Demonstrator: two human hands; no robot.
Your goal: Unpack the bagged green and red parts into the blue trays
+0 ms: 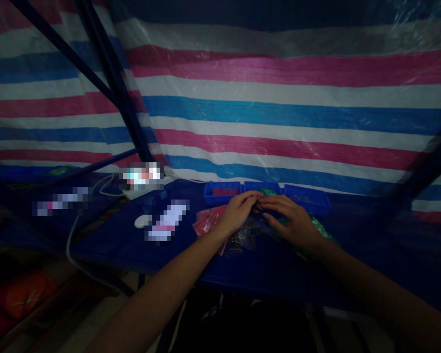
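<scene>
My left hand (238,212) and my right hand (292,219) meet over the dark blue table (125,240), fingertips pinched together on something small that I cannot make out in the dim light. Under the left hand lies a pile of pink packets (208,221). Clear packets with dark contents (247,236) lie between the hands. Green packets (320,229) show beside my right wrist.
Three blue trays (222,192) stand in a row behind the hands, one with red contents. A white power strip (132,192), a cable and a small white round object (142,221) lie left. A striped tarp hangs behind. Dark poles cross at left.
</scene>
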